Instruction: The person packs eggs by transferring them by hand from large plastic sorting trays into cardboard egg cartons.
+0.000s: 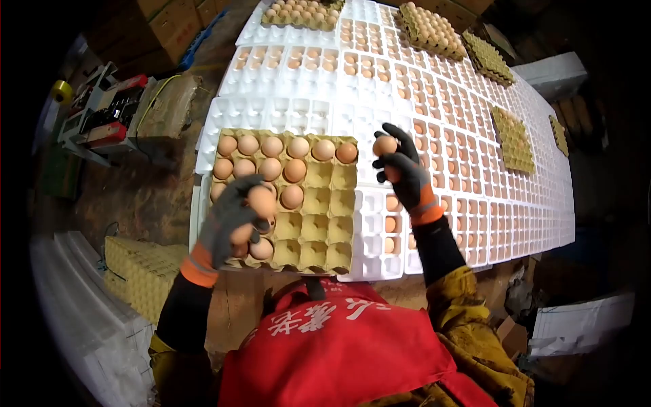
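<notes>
Fingers [247,182] of the gloved left hand [225,220] are curled in narrowly, with one egg [262,202] held at the tips and another apparently gripped lower down; palm is not visible. This hand is placed over the left side of the pulp egg tray [327,248]. In that tray, the far row is filled across and the next is partly filled; nearer rows hold fewer eggs, some hidden by the hand. Most right-hand and near cups are bare, so the tray is judged about half occupied.

Just beyond, white moulded egg trays [298,117] are seen with unfilled cells; farther back, some are partly filled. At the far edge, another pulp tray, loaded with eggs [302,13], is seen. Directly right of the near pulp tray, a column of unfilled white cells [371,227] is left.

The gloved right hand [407,178] is raised above the white trays, its fingers closed around an egg [385,145], with a second one [392,174] tucked below. Beyond it, many cells are already filled. Farther right, pulp trays [513,139] are laid on top. Overall, the right portion is judged largely done; left-side cells remain to be filled.
</notes>
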Available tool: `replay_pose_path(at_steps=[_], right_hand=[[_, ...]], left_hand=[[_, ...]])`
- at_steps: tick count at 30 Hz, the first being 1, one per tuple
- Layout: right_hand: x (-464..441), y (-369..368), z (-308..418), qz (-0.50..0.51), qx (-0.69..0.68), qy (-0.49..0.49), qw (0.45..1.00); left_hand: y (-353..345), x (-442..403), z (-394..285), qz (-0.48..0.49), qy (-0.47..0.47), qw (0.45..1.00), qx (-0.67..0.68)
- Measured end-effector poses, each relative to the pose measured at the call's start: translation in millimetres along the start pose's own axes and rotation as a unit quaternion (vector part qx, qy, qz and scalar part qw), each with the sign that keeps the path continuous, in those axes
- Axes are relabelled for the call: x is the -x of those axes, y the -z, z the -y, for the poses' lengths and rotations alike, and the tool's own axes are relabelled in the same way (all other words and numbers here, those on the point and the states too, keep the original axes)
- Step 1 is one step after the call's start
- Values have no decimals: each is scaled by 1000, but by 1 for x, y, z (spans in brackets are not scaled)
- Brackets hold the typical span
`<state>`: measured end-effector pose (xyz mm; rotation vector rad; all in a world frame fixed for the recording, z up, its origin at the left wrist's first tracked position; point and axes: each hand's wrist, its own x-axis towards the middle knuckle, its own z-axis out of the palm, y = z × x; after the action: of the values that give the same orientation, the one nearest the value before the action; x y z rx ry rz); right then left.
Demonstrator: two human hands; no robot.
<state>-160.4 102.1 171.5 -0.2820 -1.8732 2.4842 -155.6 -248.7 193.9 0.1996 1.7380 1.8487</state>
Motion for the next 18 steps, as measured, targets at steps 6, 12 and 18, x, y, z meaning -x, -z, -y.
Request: replay_pose_path(at_steps=[6,12,18], right_hand=[[-42,-11,-20,50,647,193,736],[6,33,1,13,373,148,916],[163,158,-39,8,401,-14,916]], left_hand=[[-19,-35,-11,-24,-198,845,-497],[-45,-58,8,-18,-223,710,-667],[-100,2,4,-152,-210,818,-513]])
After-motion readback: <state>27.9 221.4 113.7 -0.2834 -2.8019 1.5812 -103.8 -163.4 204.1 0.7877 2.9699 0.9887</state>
